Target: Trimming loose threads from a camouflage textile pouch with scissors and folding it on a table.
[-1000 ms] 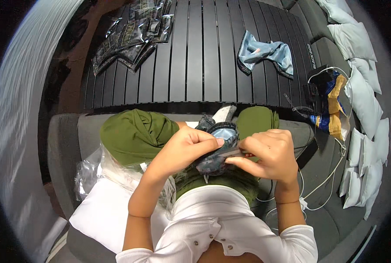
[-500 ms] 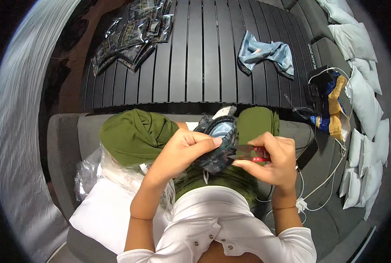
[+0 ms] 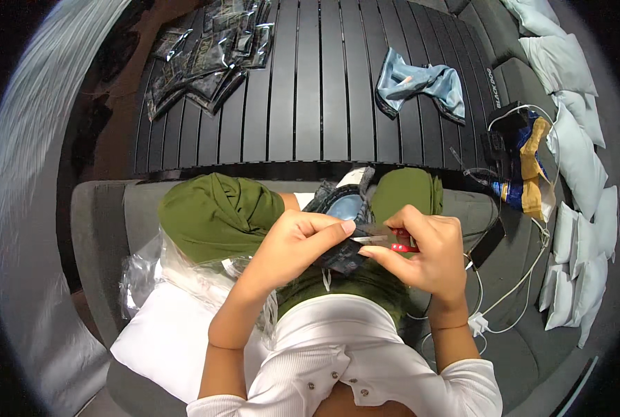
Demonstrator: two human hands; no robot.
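Over my lap, my left hand (image 3: 292, 240) pinches a dark patterned fabric piece (image 3: 339, 259) with a shiny light-blue lining (image 3: 346, 207) showing in its opening. Its thumb presses on the edge, and the other fingers are mostly hidden. My right hand (image 3: 431, 250) is closed around small scissors (image 3: 402, 248) with red handles. Their slim blades point left and lie against the cloth edge beside my left thumb. Whether a thread is between the blades is too small to make out. White material (image 3: 355, 176) sticks out beyond the far end of the piece.
A black slatted table (image 3: 310, 104) stands ahead, bearing dark packets in clear plastic (image 3: 216, 55) and a light-blue satin piece with dark trim (image 3: 421, 82). Clear plastic bags (image 3: 142, 274) and a white pillow (image 3: 167, 333) lie left. White cables (image 3: 525, 278) and a blue-gold bag (image 3: 534, 170) are right.
My right hand and the scissors have shifted slightly left, bringing the blades across the cloth edge by my left thumb. The blades now sit closer together. My left hand has barely moved.
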